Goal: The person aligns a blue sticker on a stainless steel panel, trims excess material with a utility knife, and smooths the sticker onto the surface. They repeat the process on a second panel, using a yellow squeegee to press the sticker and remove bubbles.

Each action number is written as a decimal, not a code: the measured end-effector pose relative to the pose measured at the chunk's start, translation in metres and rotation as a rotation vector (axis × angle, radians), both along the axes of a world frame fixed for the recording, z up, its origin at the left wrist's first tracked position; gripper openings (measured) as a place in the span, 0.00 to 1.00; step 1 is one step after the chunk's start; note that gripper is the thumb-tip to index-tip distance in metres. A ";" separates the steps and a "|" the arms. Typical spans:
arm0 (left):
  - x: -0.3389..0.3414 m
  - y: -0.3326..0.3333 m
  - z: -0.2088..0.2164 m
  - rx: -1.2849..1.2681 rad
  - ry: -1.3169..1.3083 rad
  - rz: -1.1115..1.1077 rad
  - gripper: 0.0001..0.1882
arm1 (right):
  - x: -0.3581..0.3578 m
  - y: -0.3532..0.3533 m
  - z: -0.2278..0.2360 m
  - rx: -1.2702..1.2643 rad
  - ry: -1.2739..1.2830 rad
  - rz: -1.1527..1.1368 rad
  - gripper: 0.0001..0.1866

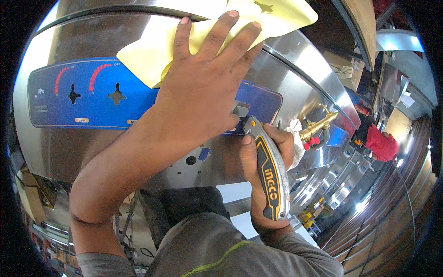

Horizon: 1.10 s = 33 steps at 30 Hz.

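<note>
My left hand lies with fingers stretched and spread over a pale yellow sheet, which has a cut-out hole near its far end. The sheet covers part of a blue label panel with cross-shaped openings and red dial markings, set on a curved stainless steel front. My right hand is closed around a utility knife with a grey, black and yellow handle. Its front end is against the blue panel, close to my left thumb; the blade tip is hard to make out.
To the right, a brass valve fitting with a red part sticks out beside a crumpled white wrapping. Further off stand several steel units and a person in red. A cardboard box is at the lower left.
</note>
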<state>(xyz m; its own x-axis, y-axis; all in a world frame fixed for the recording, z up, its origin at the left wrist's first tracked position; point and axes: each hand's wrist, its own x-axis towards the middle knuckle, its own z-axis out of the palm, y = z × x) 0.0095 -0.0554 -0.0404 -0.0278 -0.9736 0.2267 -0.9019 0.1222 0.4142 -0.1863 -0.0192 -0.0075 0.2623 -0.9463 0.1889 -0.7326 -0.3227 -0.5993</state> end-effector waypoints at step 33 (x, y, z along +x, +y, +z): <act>0.004 0.000 0.028 0.175 -0.045 -0.153 0.48 | 0.003 0.017 -0.006 0.072 -0.069 -0.108 0.23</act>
